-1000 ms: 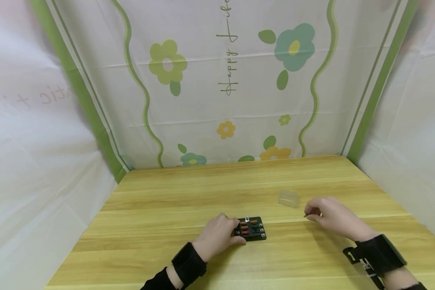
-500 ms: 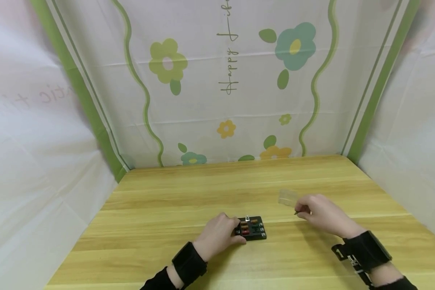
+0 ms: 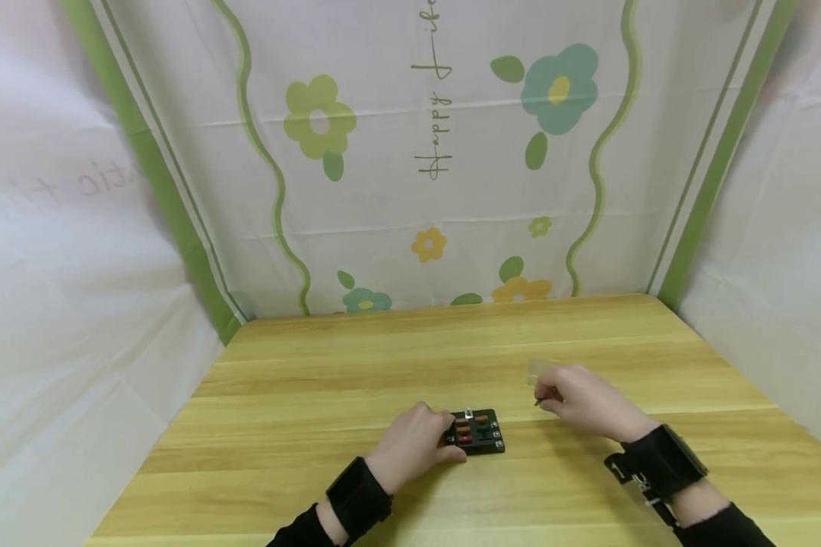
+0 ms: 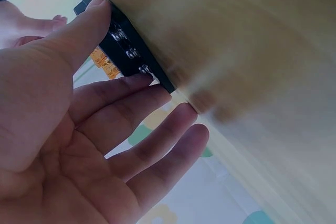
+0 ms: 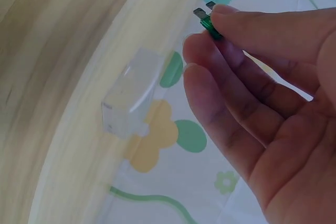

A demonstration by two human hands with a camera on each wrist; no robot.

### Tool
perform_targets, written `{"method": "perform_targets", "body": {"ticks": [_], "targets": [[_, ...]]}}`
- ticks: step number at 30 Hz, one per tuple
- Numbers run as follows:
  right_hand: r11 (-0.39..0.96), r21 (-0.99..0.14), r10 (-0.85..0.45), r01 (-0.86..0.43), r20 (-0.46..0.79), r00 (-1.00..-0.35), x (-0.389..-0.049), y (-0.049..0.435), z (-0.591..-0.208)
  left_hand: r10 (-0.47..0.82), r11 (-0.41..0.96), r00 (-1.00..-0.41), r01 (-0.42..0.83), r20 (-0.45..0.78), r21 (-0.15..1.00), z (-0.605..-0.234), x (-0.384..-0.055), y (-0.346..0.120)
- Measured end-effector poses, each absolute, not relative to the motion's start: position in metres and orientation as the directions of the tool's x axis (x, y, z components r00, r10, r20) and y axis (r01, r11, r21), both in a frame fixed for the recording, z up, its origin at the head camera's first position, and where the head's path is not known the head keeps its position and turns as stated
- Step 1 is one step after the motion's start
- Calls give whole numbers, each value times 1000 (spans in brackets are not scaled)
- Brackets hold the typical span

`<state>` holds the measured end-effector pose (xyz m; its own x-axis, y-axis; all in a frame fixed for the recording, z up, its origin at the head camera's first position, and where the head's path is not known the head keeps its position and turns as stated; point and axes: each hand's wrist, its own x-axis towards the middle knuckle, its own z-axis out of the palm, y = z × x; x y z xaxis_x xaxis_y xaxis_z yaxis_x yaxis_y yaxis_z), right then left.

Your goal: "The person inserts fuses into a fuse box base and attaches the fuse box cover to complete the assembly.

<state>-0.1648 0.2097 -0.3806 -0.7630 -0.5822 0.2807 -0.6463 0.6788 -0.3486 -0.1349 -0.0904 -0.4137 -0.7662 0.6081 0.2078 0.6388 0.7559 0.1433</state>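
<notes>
A black fuse box [image 3: 483, 435] with orange, red and green blade fuses lies on the wooden table. My left hand [image 3: 413, 442] grips its left end, thumb along the near side and fingers at the far side; the left wrist view shows the fuse box [image 4: 128, 51] from its screw-terminal edge. To the right, my right hand [image 3: 588, 399] is above the table and pinches a green blade fuse [image 5: 211, 26] between thumb and fingers. Its two metal prongs point away from the palm. In the head view the fuse is a tiny dark spot at the fingertips.
A clear plastic cover [image 5: 131, 93] lies on the table behind my right hand, partly hidden by it in the head view. White flowered cloth [image 3: 383, 190] hangs at the back and both sides of the wooden table [image 3: 301, 425].
My right hand has moved left toward the fuse box with the green blade fuse, and now covers part of the clear cover. The left hand and fuse box have stayed in place.
</notes>
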Motion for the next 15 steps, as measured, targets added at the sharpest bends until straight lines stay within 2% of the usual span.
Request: {"method": "perform_targets", "body": {"ticks": [15], "targets": [[662, -295, -619, -689, 303, -724, -164, 185, -386, 614, 753, -759, 645, 215, 126, -413, -134, -90]]}}
